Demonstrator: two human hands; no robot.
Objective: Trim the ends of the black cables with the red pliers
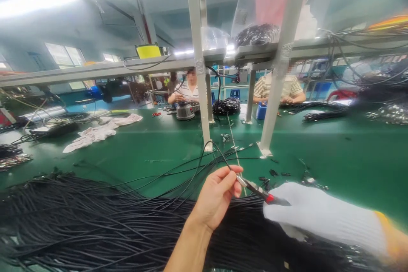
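Observation:
My bare left hand [218,195] pinches a black cable [219,151] close to its metal-coloured end. The cable arcs up from the fingers and back down to the left. In a white glove, my right hand [296,208] grips pliers [258,190] with red and black handles. The jaws of the pliers meet the cable end at my left fingertips; whether they bite on it I cannot tell. Below and left of both hands spreads a large heap of black cables [89,225]. Small black pieces [273,173] lie on the green table [350,153] beyond the glove.
White metal posts [199,59] rise from the table and carry a shelf [105,69] with bags and a yellow spool [148,51]. A pale cloth [98,134] lies at the left. Across the table sit two people in striped shirts, near a coiled cable bundle [227,106].

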